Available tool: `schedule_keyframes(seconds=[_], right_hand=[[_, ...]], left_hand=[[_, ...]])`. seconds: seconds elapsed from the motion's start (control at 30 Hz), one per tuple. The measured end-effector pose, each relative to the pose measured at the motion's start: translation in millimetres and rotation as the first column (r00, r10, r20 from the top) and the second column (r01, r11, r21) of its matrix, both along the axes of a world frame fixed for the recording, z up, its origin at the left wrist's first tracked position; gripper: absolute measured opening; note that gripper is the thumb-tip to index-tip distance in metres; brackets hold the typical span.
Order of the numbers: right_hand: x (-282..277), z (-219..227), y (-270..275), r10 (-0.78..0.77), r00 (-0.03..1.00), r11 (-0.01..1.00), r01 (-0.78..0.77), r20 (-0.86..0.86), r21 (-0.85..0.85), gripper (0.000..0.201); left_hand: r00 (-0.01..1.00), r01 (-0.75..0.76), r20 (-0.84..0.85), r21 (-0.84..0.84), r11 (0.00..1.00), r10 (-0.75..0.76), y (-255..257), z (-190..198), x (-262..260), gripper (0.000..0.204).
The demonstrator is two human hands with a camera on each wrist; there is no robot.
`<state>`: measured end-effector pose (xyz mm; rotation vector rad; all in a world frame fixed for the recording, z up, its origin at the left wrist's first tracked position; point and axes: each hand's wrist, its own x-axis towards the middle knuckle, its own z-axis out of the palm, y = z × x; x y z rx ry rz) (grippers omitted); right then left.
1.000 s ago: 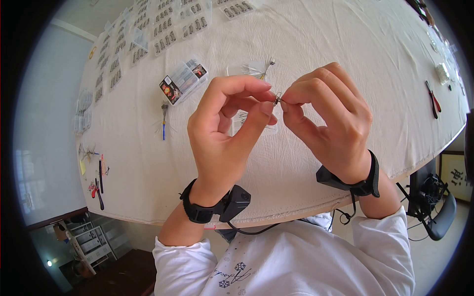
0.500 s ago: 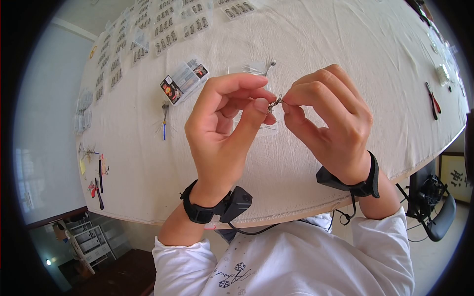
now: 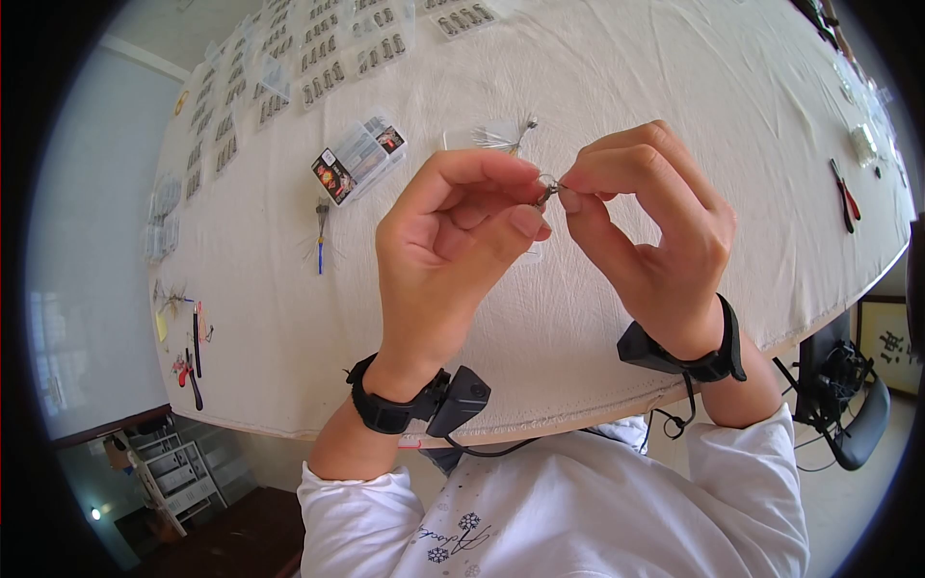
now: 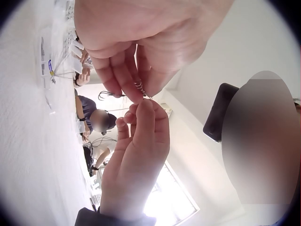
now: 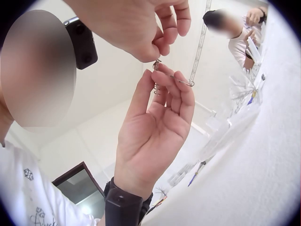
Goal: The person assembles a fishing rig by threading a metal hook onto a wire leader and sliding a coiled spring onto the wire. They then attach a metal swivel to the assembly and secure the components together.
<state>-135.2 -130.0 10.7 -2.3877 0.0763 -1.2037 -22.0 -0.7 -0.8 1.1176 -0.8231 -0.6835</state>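
Both hands meet over the table around a small metal fishing hook rig (image 3: 547,193). My left hand (image 3: 438,236) pinches its body between thumb and fingers, the thumb lying along the near side. Thumb and index finger of my right hand (image 3: 660,217) pinch the rig's other end at a thin wire loop. The left wrist view shows a wire coil (image 4: 139,87) at the left fingers and a curved hook (image 4: 108,95) sticking out beside them. From the right wrist view, the coil (image 5: 157,88) hangs by the left fingertips, partly hidden behind them.
Beyond the hands lies a piece with thin pale strands (image 3: 506,140). A clear plastic box (image 3: 356,159) and a blue-stemmed stranded piece (image 3: 321,236) are to the left. Clear trays (image 3: 323,82) of metal pieces fill the far left. Red-handled pliers (image 3: 848,202) lie at right, others (image 3: 190,380) at left.
The left hand first drew slightly left, showing more of the rig, then came back right against the right fingers. The right hand has shifted slightly right, still pinching the wire.
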Motion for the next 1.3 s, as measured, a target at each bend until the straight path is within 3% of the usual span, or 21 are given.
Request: schedule_keyframes(seconds=[0.33,1.3], right_hand=[[1.2,0.1,0.2,0.001,0.999,0.998,-0.003,0.035,0.065,0.017],[1.0,0.2,-0.2,0.112,0.989,0.991,-0.119,0.092,0.066,0.018]], left_hand=[[0.997,0.032,-0.065,-0.024,0.999,-0.034,-0.3,-1.3,3.2,0.022],[0.993,-0.037,0.111,0.010,0.999,0.035,1.6,1.6,3.9,0.029]])
